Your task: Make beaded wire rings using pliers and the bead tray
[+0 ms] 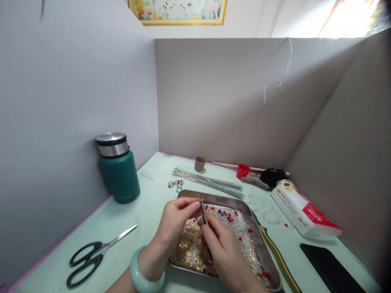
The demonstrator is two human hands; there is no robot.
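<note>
My left hand (180, 215) is closed in a pinch above the left rim of a metal tray (279, 280). Between its thumb and forefinger is a tiny piece, too small to make out. My right hand (222, 242) is wrapped round a slim, pointed metal tool (204, 212), tweezers or fine pliers; I cannot tell which. Its tip meets the piece at my left fingertips. Below both hands, the tray holds gold beads (191, 248), clear beads (241, 224) and scattered red beads (229, 219). A pale green bangle (146, 276) circles my left wrist.
Black-handled scissors (97, 254) and a green flask (120, 175) stand left. Behind the tray lie wires (210, 183), a beaded strand (176, 184), a brown cup (200, 163) and a red cup (243, 171). Rightward are a tissue pack (305, 209) and a black phone (330, 266). Partitions enclose the table.
</note>
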